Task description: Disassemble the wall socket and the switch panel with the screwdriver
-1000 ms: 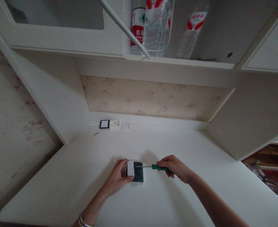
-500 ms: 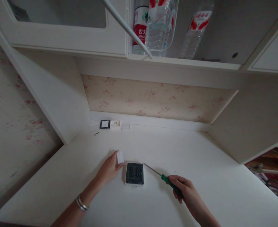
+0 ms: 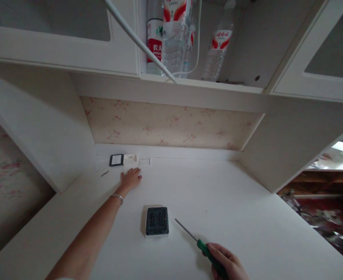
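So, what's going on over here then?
A person's right hand holds a green-handled metal screwdriver, its tip clear of the square, black-faced box with white sides. That box lies on the flat white tabletop, with neither hand on it. The left hand, spread out, is at the back, near the small white rectangular pieces and the square black-framed white socket.

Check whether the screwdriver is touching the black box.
Apart. The head view shows bare white table between the tip of the screwdriver and the black box.
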Demonstrator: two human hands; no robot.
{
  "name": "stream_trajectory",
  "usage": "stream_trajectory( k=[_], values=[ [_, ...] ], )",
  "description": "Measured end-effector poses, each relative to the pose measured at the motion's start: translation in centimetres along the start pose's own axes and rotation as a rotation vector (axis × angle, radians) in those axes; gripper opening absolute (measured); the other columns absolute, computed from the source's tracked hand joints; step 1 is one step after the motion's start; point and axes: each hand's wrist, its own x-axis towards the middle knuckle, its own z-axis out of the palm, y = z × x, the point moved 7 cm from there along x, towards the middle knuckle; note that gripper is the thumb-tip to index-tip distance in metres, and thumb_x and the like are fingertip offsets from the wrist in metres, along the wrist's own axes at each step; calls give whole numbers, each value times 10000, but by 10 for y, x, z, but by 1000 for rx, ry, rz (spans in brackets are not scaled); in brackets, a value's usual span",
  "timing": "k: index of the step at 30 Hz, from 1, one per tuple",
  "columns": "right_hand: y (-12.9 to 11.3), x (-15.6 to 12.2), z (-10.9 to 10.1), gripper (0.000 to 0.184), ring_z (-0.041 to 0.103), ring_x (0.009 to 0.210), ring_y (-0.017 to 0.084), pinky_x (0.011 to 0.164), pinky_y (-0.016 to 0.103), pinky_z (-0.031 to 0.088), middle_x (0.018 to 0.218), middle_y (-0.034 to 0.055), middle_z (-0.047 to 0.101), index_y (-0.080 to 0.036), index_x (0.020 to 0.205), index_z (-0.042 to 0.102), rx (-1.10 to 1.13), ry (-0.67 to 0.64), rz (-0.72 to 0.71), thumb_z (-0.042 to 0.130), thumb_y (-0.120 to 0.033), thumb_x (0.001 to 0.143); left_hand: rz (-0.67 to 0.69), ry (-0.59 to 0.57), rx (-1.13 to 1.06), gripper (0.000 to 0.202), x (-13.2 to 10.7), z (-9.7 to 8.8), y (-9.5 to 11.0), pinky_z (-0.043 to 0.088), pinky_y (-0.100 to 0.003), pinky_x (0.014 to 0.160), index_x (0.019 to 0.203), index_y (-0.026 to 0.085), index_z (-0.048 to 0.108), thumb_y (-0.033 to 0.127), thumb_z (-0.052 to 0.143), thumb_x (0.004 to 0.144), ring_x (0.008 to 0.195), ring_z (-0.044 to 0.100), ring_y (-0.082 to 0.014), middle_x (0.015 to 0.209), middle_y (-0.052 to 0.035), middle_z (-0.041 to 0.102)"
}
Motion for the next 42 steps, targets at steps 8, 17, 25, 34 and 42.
stream_trajectory(
  k=[8,17,25,34,42],
  values=[
    [-11,-4,-5,548,533,528,144,488,244,425,579,13,624,-166,949,698,37,99,-158,854,-445,504,39,165,-82,355,-50,-16,6,339,-419,1061,1209,154,567,196,402,897,1191,488,-253,1264,-124,555],
    [-107,-13,27,306,579,829,140,784,272,453,959,0,678,-268,926,583,332,204,-613,766,-372,704,101,67,-699,314,-169,-17,35,455,-343,994,1138,219,601,390,449,923,1178,527,-206,1240,-81,558],
    [-157,-14,114,230,527,602,88,566,220,434,749,-58,524,-251,867,532,466,-16,-647,698,-368,758,196,-196,-853,749,-195,8,64,261,-472,1133,1407,251,386,374,718,747,1363,322,-282,1488,-98,341],
    [-154,2,211,411,303,370,53,351,182,215,481,-77,396,-192,638,465,477,-268,-620,526,-543,842,210,-132,-799,714,-191,12,59,236,-442,1145,1386,204,426,317,705,739,1350,341,-280,1452,-104,397],
    [-133,13,236,392,311,368,56,342,185,217,464,-71,418,-182,619,480,334,-233,-690,539,-492,851,225,-103,-787,733,-191,10,57,264,-438,1132,1374,207,436,315,730,711,1326,370,-284,1430,-110,416]
  ],
)
